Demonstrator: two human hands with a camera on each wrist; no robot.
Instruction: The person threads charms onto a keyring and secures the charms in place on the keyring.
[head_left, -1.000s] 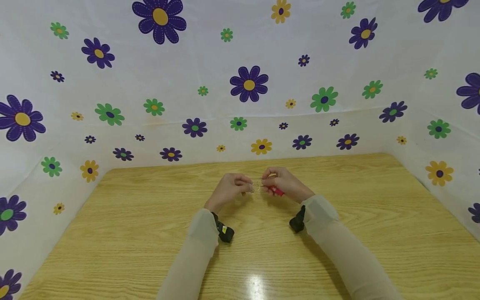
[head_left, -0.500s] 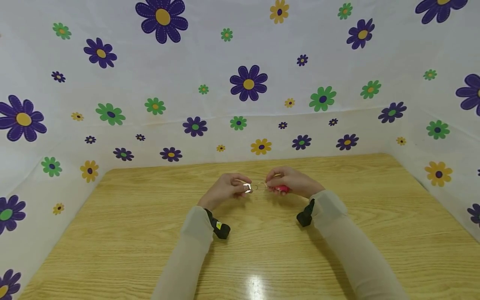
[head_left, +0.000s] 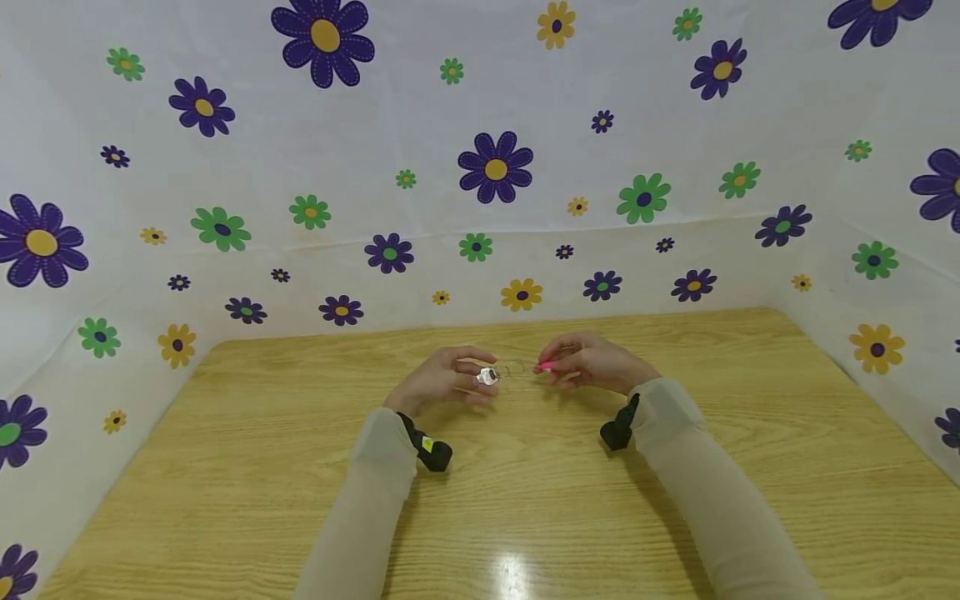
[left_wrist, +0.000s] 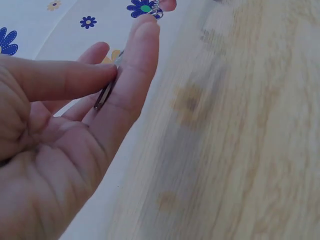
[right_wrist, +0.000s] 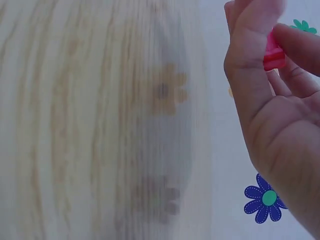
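Observation:
In the head view, my left hand [head_left: 438, 385] holds a small silver metal pendant [head_left: 487, 376] like a keychain's. The left wrist view shows its dark thin edge [left_wrist: 103, 95] pinched between thumb and a finger, with short chain links [left_wrist: 157, 11] past the fingertips. My right hand [head_left: 600, 364] pinches a small pink-red object [head_left: 546, 366]; the right wrist view shows a reddish block-like end [right_wrist: 273, 59] between thumb and fingers. A thin wire ring [head_left: 517, 362] spans the gap between the hands. How it joins each piece is too small to tell.
Both hands are above a wooden table [head_left: 510, 483], near its back edge. A white cloth [head_left: 420, 125] with printed flowers hangs behind it and at both sides. Black wrist cameras [head_left: 433, 455] sit at the sleeve cuffs.
The hands have drawn apart, the right one moving right and the left one slightly left. The silver pendant's face and the pink-red object now show differently, and the ring shows between them.

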